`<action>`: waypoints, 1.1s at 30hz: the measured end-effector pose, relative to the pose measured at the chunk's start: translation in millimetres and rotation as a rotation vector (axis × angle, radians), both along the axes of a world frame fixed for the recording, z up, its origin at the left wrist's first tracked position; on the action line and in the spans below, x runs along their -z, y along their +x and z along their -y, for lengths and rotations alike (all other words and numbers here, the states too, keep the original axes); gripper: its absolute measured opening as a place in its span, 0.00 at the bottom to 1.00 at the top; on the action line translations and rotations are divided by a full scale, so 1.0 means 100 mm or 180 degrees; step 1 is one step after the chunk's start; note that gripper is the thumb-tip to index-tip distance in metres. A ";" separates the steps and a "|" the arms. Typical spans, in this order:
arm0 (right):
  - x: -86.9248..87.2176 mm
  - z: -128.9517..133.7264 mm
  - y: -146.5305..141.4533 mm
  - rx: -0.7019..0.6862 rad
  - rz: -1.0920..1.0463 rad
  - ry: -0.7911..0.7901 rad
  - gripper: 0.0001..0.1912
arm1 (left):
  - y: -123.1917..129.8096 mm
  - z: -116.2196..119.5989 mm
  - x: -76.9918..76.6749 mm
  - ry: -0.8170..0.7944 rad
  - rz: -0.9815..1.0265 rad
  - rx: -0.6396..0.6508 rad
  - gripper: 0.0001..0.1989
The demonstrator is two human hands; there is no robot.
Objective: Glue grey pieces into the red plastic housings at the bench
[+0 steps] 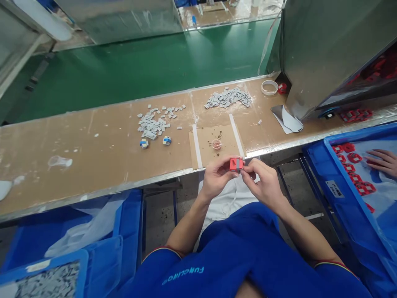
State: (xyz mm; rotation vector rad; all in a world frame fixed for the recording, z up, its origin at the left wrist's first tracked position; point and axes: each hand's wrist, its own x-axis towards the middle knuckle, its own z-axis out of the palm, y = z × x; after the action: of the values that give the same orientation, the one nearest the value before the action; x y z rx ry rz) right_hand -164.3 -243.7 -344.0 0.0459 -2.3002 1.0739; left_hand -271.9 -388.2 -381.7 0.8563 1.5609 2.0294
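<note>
A small red block (236,164) with a grey strip across it is held between my two hands, just off the bench's front edge. My left hand (216,178) pinches its left side with thumb and fingers. The fingertips of my right hand (262,179) are closed at its right side, by the strip. Beyond the hands, a small round cup (216,144) with reddish contents stands on a cardboard sheet (211,155) that has two white tape strips. Grey pieces lie in a right pile (228,98) and a left pile (151,124). Two blue-and-cream blocks (167,140) sit near the left pile.
A green conveyor (139,68) runs behind the bench (93,165). A tape roll (269,87) lies at right. A blue crate (353,198) holds red parts, with another person's hand (383,161) over it. Blue bins (128,223) stand lower left.
</note>
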 end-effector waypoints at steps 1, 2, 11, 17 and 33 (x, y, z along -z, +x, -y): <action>-0.03 0.02 0.00 0.0006 0.0011 -0.0003 0.09 | -0.01 0.01 -0.02 0.0009 -0.0040 0.0004 0.21; -0.05 0.04 0.00 0.0020 0.0005 0.0000 0.09 | -0.03 0.02 -0.05 0.0031 -0.0095 0.0027 0.21; -0.39 0.36 -0.22 0.0161 -0.0260 0.0124 0.07 | -0.36 0.20 -0.30 0.0852 0.0388 0.0456 0.19; -0.56 0.50 -0.33 0.0413 -0.0319 0.0039 0.14 | -0.47 0.21 -0.36 0.0713 0.1477 0.0740 0.27; -0.77 0.38 -0.21 0.1365 -0.0030 0.0194 0.08 | -0.49 -0.25 -0.66 0.0428 0.1914 0.1211 0.30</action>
State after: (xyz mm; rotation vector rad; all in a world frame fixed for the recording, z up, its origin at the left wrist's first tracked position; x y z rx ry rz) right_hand -185.7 -281.9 -266.8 -0.3994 -2.1952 0.7791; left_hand -320.9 -362.8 -315.4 0.4697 0.8691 1.8806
